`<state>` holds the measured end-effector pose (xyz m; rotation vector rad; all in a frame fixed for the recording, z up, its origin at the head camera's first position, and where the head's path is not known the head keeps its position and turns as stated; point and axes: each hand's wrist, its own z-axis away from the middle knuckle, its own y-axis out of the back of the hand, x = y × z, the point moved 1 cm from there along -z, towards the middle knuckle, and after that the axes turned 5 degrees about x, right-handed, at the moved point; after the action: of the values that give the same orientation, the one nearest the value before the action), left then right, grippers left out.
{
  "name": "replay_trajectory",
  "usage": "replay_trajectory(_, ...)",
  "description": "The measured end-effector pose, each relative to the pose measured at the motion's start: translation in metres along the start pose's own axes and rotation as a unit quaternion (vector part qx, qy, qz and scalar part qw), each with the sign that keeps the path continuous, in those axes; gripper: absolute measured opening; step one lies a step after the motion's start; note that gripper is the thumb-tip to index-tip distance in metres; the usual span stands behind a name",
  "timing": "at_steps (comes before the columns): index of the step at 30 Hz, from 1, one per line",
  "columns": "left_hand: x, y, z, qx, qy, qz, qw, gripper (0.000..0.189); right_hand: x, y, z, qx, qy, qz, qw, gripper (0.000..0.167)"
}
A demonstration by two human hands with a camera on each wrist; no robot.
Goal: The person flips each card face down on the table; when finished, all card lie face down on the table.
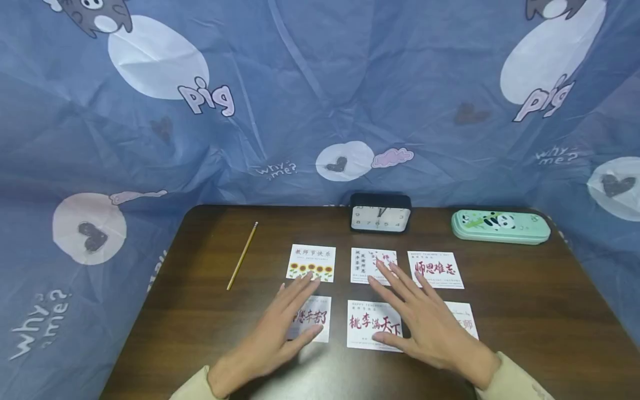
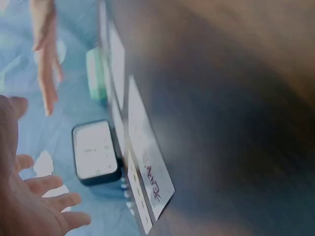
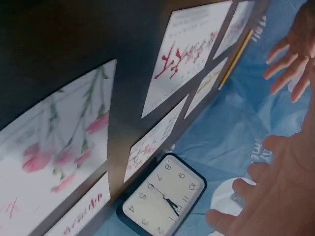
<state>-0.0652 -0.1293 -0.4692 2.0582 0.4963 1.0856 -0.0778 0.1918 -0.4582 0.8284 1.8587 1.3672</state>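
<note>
Several white greeting cards lie in two rows on the brown table. My left hand (image 1: 270, 336), fingers spread and holding nothing, hovers over the left part of the lower-left card (image 1: 316, 319). Its fingertips come near the sunflower card (image 1: 311, 261). Across the other cards reaches my right hand (image 1: 432, 330), likewise spread out and without anything in it. It partly covers the lower-middle card (image 1: 367, 328), the upper-middle card (image 1: 367, 266) and the pink-flower card (image 3: 64, 147) at lower right. The upper-right card (image 1: 440, 269) lies beyond its fingers.
A black desk clock (image 1: 381, 218) stands at the table's back edge. To its right is a green panda pencil case (image 1: 505, 226). A yellow pencil (image 1: 242, 255) lies on the left of the table (image 1: 190, 333). Blue patterned cloth (image 1: 280, 122) hangs behind and at both sides.
</note>
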Motion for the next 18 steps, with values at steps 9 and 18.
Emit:
replay_trajectory(9,-0.017,0.006,-0.015,0.103,0.161,0.154,0.9693,0.061,0.007,-0.006,-0.032,-0.003,-0.066,-0.225,0.9721,0.102)
replay_trajectory(18,-0.044,0.007,-0.029,0.146,0.29,0.206,0.9232,0.044,0.008,-0.024,-0.067,-0.029,-0.139,-0.479,0.8665,0.091)
